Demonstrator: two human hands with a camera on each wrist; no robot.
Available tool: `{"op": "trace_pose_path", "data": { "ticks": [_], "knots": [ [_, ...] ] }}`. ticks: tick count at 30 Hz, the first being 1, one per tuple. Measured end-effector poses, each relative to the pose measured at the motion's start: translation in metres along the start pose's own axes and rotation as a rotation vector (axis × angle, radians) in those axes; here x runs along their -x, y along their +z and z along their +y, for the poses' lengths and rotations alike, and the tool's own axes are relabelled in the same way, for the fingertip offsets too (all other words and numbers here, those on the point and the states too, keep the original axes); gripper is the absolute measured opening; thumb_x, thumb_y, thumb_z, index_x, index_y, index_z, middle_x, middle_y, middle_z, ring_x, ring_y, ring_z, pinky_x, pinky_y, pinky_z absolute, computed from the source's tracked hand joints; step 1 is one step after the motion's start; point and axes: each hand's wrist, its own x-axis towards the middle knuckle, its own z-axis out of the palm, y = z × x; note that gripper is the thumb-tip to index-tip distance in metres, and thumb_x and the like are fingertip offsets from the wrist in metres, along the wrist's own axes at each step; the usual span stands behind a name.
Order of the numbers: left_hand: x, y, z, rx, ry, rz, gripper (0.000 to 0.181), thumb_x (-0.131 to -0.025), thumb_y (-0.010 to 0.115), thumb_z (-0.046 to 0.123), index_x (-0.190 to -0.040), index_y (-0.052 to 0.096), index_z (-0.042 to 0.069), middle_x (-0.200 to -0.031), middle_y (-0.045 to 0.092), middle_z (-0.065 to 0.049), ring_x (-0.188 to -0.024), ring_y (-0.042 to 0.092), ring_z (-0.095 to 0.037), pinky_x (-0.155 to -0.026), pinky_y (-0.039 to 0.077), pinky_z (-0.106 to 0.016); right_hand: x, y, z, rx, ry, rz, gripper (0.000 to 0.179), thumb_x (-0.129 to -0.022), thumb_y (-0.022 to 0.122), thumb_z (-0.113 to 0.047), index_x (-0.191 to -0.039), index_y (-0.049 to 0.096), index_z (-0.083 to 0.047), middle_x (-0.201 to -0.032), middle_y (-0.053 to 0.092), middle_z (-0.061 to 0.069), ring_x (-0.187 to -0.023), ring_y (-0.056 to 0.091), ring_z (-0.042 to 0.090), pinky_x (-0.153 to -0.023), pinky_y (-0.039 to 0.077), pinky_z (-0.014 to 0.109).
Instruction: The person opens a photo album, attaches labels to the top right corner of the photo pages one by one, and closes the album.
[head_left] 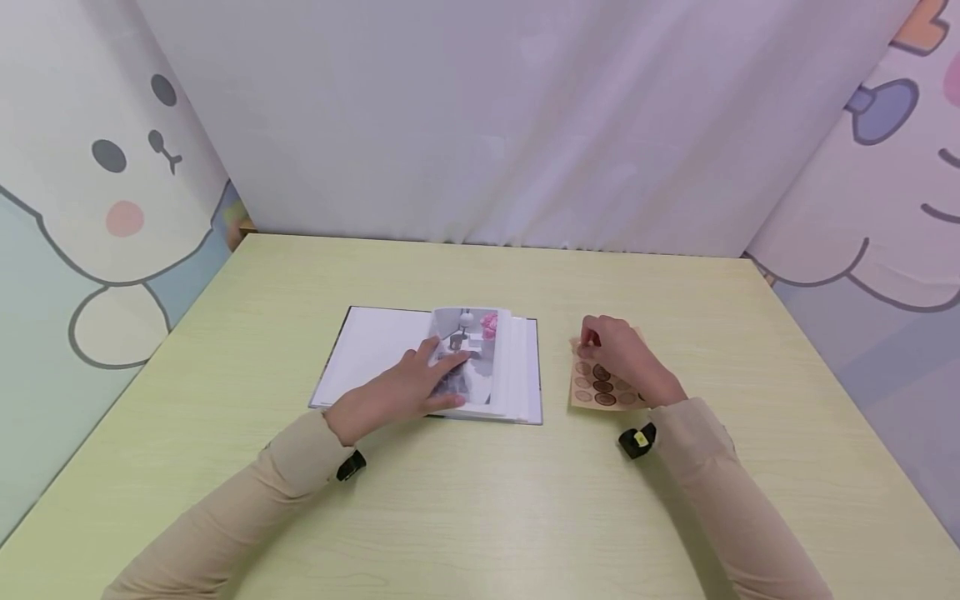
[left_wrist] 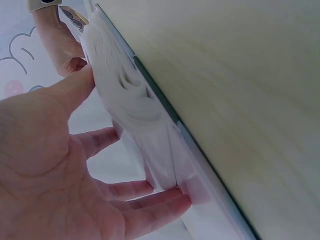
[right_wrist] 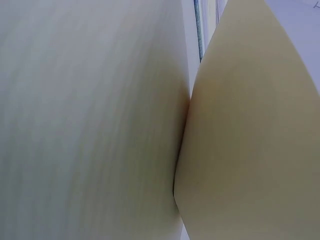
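Note:
An open photo album (head_left: 517,367) lies on the table, its clear-sleeved pages turned partly to the left. My left hand (head_left: 397,385) rests across it with spread fingers on a page that carries a photo (head_left: 487,367) of pink flowers and grey-white objects. In the left wrist view the fingertips (left_wrist: 175,202) press against the page sleeves. To the right is a tan sheet of round stickers (head_left: 603,387). Curled over its upper part, my right hand (head_left: 618,350) pinches the sheet near the top left corner. The sheet's plain back (right_wrist: 250,130) blocks that hand in the right wrist view.
Both items lie on a light wood-grain table (head_left: 480,508). A pale curtain (head_left: 480,125) hangs behind its far edge, and cartoon-printed panels (head_left: 112,192) stand at the sides. A black wrist device (head_left: 637,442) shows below the right cuff.

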Motion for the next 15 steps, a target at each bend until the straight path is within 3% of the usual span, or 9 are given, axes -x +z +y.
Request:
{"op": "trace_pose_path", "data": {
  "ticks": [7,15],
  "knots": [
    [0.0,-0.0014,0.0001,0.011,-0.005,-0.005,0.068,-0.09,0.052,0.051,-0.147,0.027,0.025,-0.15,0.014,-0.024,-0.124,0.037,-0.043,-0.087,0.047,-0.053,0.0032,0.001,-0.0023,-0.005,0.052,-0.022,0.008,-0.086,0.066,-0.011,-0.087,0.061,-0.005,-0.093,0.05,0.01,-0.078,0.051,0.021,-0.066,0.045,0.029],
    [0.0012,-0.0017,0.0009,0.013,-0.003,-0.011,0.068,-0.09,0.053,0.05,-0.147,0.027,0.024,-0.15,0.014,-0.023,-0.123,0.038,-0.041,-0.086,0.047,-0.052,0.0012,0.0037,-0.0031,-0.03,0.092,-0.08,0.004,-0.089,0.061,-0.01,-0.088,0.061,-0.006,-0.084,0.057,0.008,-0.072,0.049,0.019,-0.061,0.041,0.026]
  ]
}}
